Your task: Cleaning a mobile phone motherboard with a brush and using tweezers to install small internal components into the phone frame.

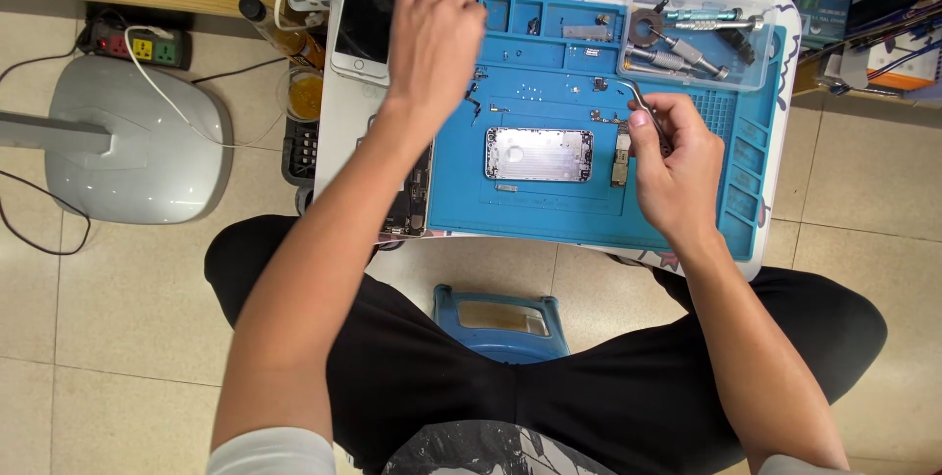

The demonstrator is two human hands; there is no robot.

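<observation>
Right hand (677, 176): pinches curved tweezers (643, 102), tips up; a slip could scratch the small circuit board (622, 154) just beside its thumb. Left hand (432, 38): farther, fingers curled over loose screws (510, 92); a brush scatters them.

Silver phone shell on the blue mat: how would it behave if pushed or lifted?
The phone shell lies flat, so it would probably slide, not roll or tip. It looks like a thin, hollow metal piece: likely light and stiff. On the blue mat, which looks rubbery, it may grip somewhat.
</observation>
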